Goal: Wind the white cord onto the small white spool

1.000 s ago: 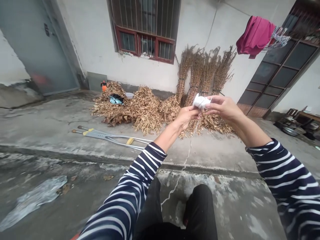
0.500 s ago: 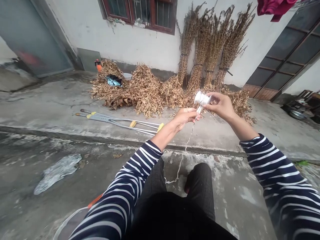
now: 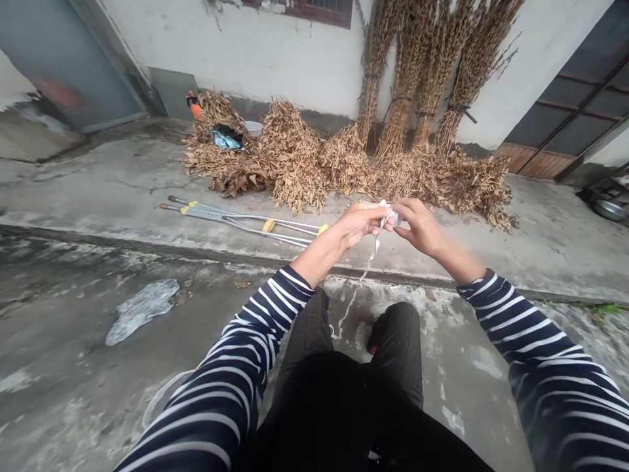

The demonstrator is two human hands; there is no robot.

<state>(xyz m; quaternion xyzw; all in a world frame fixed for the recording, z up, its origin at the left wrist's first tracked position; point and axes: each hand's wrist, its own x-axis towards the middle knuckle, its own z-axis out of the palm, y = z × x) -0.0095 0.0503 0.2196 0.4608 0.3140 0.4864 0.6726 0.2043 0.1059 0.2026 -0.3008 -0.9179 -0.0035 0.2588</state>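
Curled fingers (image 3: 407, 208) are mostly hiding the white spool (image 3: 396, 219), plainer earlier — right hand (image 3: 423, 229) gripping it, left hand (image 3: 358, 224) pinching string (image 3: 377, 244).

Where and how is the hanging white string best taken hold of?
I'd pinch the white string just below the left hand, coming in from the right, under the right hand: that slim stretch looks uncovered, while the left forearm crowds the other side.

You're in the outdoor yard of a house: weathered grey concrete ground (image 3: 78, 387), white plastered wall (image 3: 275, 72), dark red window frame (image 3: 319, 16), tall tied bundles of dry brown stalks (image 3: 405, 75) leaning there.
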